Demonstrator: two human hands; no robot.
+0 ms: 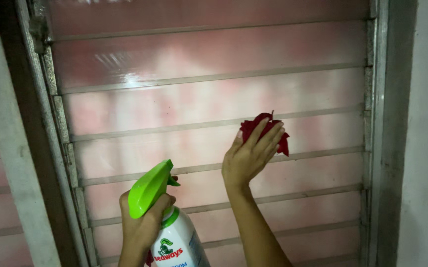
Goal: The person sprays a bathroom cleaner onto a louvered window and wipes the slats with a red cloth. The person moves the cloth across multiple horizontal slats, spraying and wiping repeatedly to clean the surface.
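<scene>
Right hand [248, 157] presses red cloth [263, 131] flat on mid-frame louvre [174, 148], fingers together. Left hand [142, 222] clamps spray bottle [172, 237], lower centre. Upper slats glossy; wiping looks part-done.

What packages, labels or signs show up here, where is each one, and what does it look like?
Spray bottle: bottom centre, held in the left hand; white rounded body with a bright green trigger head.
Label on the bottle: front of the white body; a small green emblem above red lettering, with some blue print below.
No signs or screens; only the louvred glass window, wiped with a red cloth by the right hand.
</scene>
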